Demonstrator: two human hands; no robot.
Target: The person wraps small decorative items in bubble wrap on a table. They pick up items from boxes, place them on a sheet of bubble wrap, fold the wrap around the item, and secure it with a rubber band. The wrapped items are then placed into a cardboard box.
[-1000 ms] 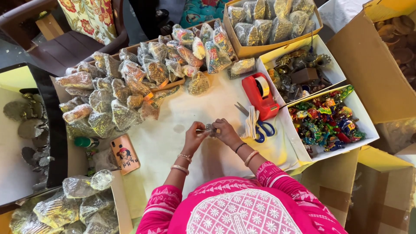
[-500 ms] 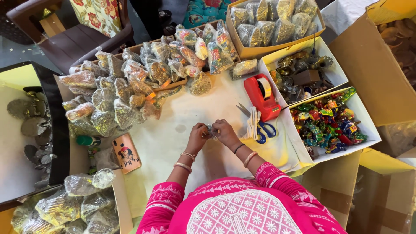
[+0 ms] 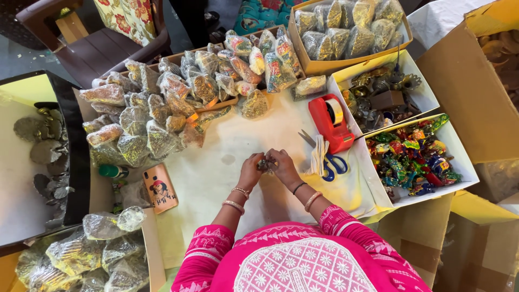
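Left hand [image 3: 252, 168], right hand [image 3: 282, 163] pinch small item [image 3: 265, 164] (blurred).

Tape dispenser [image 3: 330, 121] right of hands, scissors [image 3: 331, 162] before it, filled packets [image 3: 162, 108] left

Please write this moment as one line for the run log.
left hand: holds small item | right hand: holds same item | beside: scissors, red tape dispenser
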